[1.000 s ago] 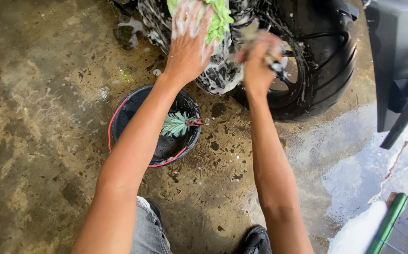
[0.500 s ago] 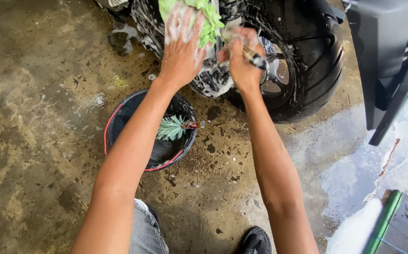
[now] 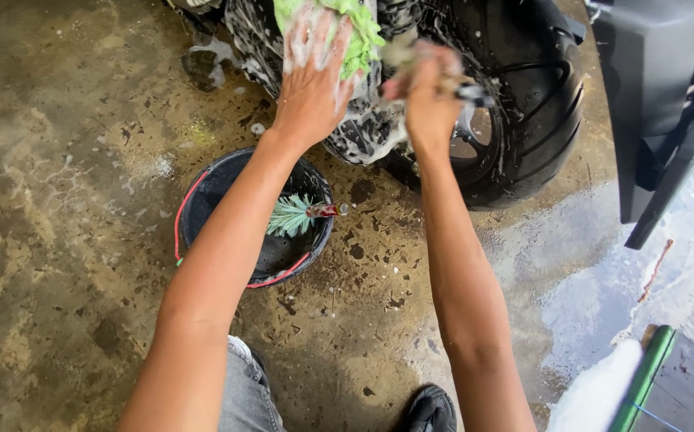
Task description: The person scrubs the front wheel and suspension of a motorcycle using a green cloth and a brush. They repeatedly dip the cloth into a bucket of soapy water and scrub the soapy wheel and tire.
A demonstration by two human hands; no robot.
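A soapy green cloth (image 3: 347, 28) is pressed against the foam-covered side of a motorcycle (image 3: 363, 128), at the top middle of the view. It is covered by the left hand (image 3: 315, 68), which lies flat on it with the fingers spread and streaked with suds. Just to the right, the right hand (image 3: 427, 100) is closed in a fist around a small brush (image 3: 471, 92), whose dark end sticks out toward the black rear tyre (image 3: 539, 120). Below the left forearm, a black bucket (image 3: 203, 200) with a red rim stands on the wet, stained concrete floor (image 3: 59, 240); a pale green bristle brush (image 3: 295, 214) lies across its opening. A grey trouser knee (image 3: 243, 396) and a black shoe (image 3: 431, 410) are seen at the bottom edge. White foam (image 3: 595, 396) and a green strip (image 3: 643, 376) lie at the lower right.
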